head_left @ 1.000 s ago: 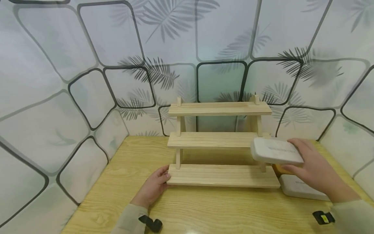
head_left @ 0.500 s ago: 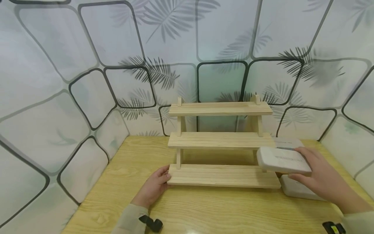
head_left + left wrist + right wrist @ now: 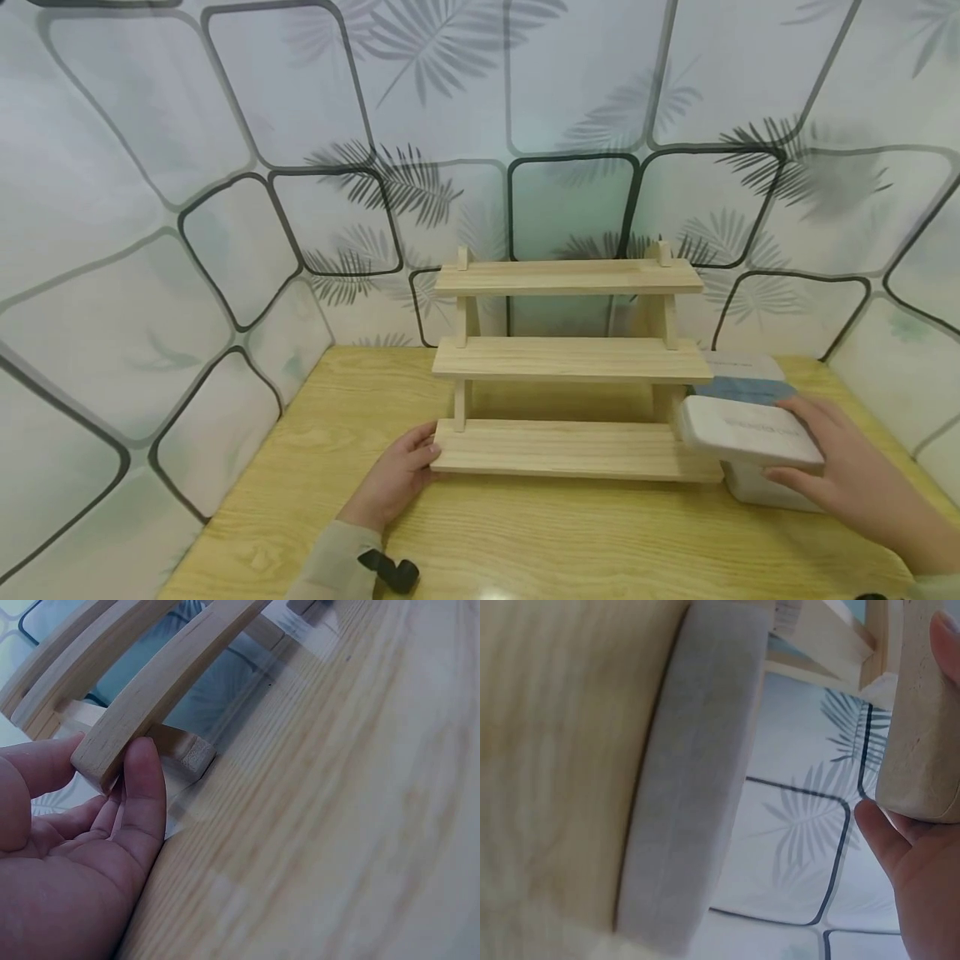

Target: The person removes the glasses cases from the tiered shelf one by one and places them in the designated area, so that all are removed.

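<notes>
A three-tier wooden display shelf [image 3: 577, 450] stands on the table. My left hand [image 3: 393, 479] grips the left end of its lowest board; in the left wrist view the thumb and fingers [image 3: 144, 780] pinch that board end [image 3: 112, 746]. At the right, my right hand [image 3: 851, 483] holds a white rectangular box with rounded corners [image 3: 750, 429], thumb below and fingers on top, near the right end of the lowest board. Another white box [image 3: 772, 492] lies beneath it on the table, partly hidden; the right wrist view shows this lower box [image 3: 697, 772] apart from the held box [image 3: 922, 735].
Behind the held box, beside the shelf, is a whitish box with a blue part [image 3: 750, 388], partly covered. The wood-grain table [image 3: 525, 542] extends in front of the shelf and to its left. A patterned curtain-like backdrop [image 3: 570, 100] encloses the back and sides.
My right hand has moved right and down with the white box, uncovering the whitish box with the blue part behind it. My left hand keeps its place on the shelf.
</notes>
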The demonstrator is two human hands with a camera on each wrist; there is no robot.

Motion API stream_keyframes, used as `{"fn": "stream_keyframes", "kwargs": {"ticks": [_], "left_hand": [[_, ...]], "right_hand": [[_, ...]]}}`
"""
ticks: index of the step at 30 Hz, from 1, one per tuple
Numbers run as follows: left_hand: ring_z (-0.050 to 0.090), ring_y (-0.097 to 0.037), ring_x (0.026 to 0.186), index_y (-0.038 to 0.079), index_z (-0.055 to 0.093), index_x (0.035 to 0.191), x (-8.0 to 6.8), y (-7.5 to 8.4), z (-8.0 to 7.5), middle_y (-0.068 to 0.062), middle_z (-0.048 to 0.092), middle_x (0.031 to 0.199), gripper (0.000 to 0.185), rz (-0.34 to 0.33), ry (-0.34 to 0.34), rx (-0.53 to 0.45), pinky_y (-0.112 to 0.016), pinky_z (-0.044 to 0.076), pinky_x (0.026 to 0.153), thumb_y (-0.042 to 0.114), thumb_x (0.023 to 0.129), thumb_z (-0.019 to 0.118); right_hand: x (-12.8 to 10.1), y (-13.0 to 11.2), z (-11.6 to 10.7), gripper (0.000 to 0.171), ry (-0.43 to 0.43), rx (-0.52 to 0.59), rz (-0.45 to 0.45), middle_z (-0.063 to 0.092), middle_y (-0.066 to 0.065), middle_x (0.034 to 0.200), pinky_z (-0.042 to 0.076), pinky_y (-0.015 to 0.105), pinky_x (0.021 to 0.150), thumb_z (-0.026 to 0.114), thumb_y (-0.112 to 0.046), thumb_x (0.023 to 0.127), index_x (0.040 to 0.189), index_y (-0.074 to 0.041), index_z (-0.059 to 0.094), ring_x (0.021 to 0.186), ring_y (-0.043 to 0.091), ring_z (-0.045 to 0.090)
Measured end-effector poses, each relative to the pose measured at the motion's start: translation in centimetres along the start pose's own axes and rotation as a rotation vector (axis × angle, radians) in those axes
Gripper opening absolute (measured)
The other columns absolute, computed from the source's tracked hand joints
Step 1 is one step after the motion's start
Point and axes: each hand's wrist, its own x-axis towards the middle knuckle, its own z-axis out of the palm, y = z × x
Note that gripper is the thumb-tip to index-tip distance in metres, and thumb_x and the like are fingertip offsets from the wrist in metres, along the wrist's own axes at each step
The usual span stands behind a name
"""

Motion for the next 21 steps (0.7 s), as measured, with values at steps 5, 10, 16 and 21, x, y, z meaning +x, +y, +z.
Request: {"fn": "stream_keyframes", "kwargs": {"ticks": [5, 10, 16, 21], "left_hand": [[0.047, -0.035, 0.133, -0.003, 0.019, 0.158, 0.0, 0.1, 0.1, -0.030, 0.031, 0.156, 0.062, -0.001, -0.004, 0.001, -0.036, 0.049, 0.098, 0.017, 0.109, 0.049], [0.046, -0.035, 0.133, -0.003, 0.018, 0.159, 0.0, 0.1, 0.1, -0.030, 0.030, 0.157, 0.061, 0.002, -0.004, -0.004, -0.036, 0.049, 0.098, 0.015, 0.109, 0.048], [0.048, -0.033, 0.132, -0.004, 0.017, 0.159, 0.0, 0.1, 0.0, -0.031, 0.030, 0.156, 0.062, 0.004, -0.008, -0.006, -0.036, 0.050, 0.097, 0.014, 0.109, 0.048], [0.048, -0.033, 0.132, -0.005, 0.018, 0.158, 0.0, 0.2, 0.2, -0.031, 0.031, 0.156, 0.061, 0.003, -0.009, -0.002, -0.036, 0.049, 0.098, 0.015, 0.109, 0.048]], "right_hand": [[-1.5, 1.1, 0.0, 0.093, -0.045, -0.003, 0.025, 0.040, 0.034, 0.135, 0.044, 0.066, 0.073, 0.087, -0.039, 0.079, 0.143, 0.009, 0.040, 0.111, 0.051, 0.043], [-3.0, 2.3, 0.2, 0.097, -0.035, -0.031, 0.026, 0.041, 0.034, 0.134, 0.039, 0.067, 0.082, 0.090, -0.036, 0.075, 0.143, 0.009, 0.039, 0.114, 0.052, 0.041], [-4.2, 3.9, 0.4, 0.102, -0.070, -0.068, 0.072, 0.041, 0.038, 0.131, 0.037, 0.070, 0.084, 0.092, -0.039, 0.070, 0.140, 0.013, 0.039, 0.113, 0.056, 0.041], [-5.4, 5.4, 0.9, 0.104, -0.095, -0.115, 0.066, 0.043, 0.037, 0.130, 0.038, 0.070, 0.085, 0.093, -0.041, 0.066, 0.138, 0.013, 0.041, 0.113, 0.056, 0.041]]}}
